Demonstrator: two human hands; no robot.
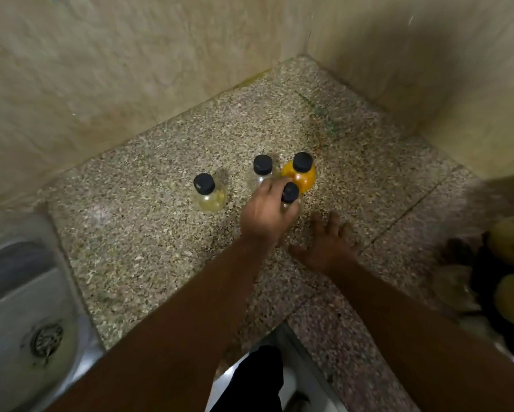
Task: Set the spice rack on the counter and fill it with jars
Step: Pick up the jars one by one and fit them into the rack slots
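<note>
Left hand (264, 215) grips the nearest jar (290, 192) on the counter (160, 248).
Its fingers curl round the jar below its black cap, seemingly a full hold, though blur softens it. The orange jar (301, 179) stands just behind, the clear jar (262, 165) and the pale yellow jar (209, 194) to the left. The right hand (327, 245) lies flat, fingers spread.

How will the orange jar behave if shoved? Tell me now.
The orange jar has a wide round body under a narrow cap, so it probably slides rather than tips. It looks full, so likely heavier than the clear jar beside it.
</note>
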